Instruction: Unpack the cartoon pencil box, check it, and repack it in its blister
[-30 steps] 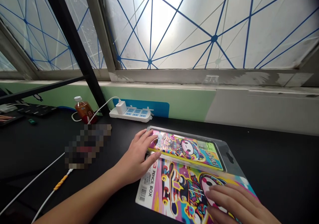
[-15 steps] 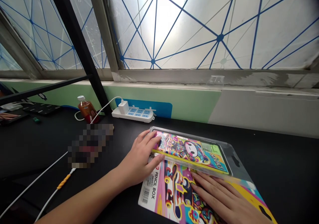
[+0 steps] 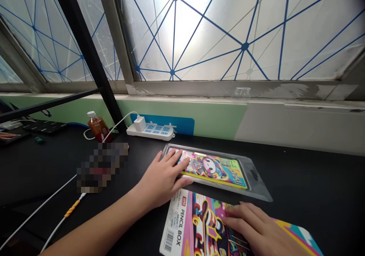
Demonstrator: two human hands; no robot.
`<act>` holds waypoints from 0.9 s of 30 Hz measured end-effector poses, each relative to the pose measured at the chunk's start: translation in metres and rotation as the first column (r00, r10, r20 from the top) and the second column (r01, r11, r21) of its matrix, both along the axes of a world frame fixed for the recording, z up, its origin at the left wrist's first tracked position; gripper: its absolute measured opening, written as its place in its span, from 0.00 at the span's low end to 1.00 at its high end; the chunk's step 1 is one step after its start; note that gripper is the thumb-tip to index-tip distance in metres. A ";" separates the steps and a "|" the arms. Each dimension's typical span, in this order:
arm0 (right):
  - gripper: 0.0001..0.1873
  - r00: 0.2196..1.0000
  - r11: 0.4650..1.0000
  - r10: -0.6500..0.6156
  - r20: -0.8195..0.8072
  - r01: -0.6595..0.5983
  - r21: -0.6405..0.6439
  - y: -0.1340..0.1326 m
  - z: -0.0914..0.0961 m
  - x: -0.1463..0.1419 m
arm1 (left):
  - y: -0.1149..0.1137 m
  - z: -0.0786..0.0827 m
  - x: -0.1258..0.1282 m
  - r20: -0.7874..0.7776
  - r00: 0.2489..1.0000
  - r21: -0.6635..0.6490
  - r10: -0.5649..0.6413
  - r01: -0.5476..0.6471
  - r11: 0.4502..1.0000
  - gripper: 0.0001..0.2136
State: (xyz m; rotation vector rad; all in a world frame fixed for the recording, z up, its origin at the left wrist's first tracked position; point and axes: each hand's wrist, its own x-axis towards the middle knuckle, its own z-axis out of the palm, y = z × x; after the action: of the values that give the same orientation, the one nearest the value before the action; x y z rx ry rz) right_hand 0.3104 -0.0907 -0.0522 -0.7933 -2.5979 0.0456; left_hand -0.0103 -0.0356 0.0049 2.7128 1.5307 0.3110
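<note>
A colourful pencil box (image 3: 212,168) with a cartoon face and "SPORT" lettering lies inside a clear plastic blister tray (image 3: 254,176) on the table. My left hand (image 3: 165,176) rests over its left end, fingers spread on the top and thumb at the near edge. Closer to me is a bright printed backing card (image 3: 182,225) marked "PENCIL BOX", with a skateboard picture and a barcode. My right hand (image 3: 256,225) lies palm down across this card, fingers stretched out and its thumb hidden. A strip of table shows between card and tray.
A white power strip (image 3: 151,131) with a plugged-in charger sits by the wall. Left of it stands an amber drink bottle (image 3: 98,126). A blurred-out object (image 3: 102,168) with white cables lies on the black table (image 3: 319,184). A black metal post (image 3: 88,51) rises at the left.
The backing card has come away from the blister tray, sliding toward me under my right hand. The tray has shifted slightly left in view, with my left hand still on it.
</note>
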 end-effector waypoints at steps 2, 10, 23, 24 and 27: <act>0.24 0.991 0.991 -0.132 -0.025 0.133 0.032 -0.004 0.009 -0.005 | 0.003 0.002 -0.007 0.030 0.999 0.045 0.037 -0.038 0.998 0.21; 0.12 0.941 0.931 -0.330 -0.080 0.338 0.135 -0.003 0.029 -0.021 | 0.002 0.006 -0.003 0.101 0.994 -0.037 0.032 -0.028 0.999 0.23; 0.24 0.901 0.713 -0.418 0.112 0.402 -0.574 0.058 0.072 0.063 | 0.010 0.015 -0.008 0.022 0.987 -0.262 -0.161 0.161 0.952 0.24; 0.27 0.889 0.692 -0.440 0.126 0.425 -0.583 0.064 0.069 0.073 | 0.007 0.016 -0.010 0.025 0.985 -0.271 -0.171 0.171 0.947 0.24; 0.34 0.808 0.673 -0.584 0.078 0.536 -0.510 0.071 0.054 0.094 | 0.001 0.019 -0.014 0.025 0.980 -0.280 -0.198 0.197 0.939 0.24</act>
State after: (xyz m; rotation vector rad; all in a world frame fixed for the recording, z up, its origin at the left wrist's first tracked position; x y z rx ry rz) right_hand 0.4043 -0.0202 0.0019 -1.7151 -2.1440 0.5981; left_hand -0.0239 -0.0346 0.0241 2.6090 1.1822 0.0752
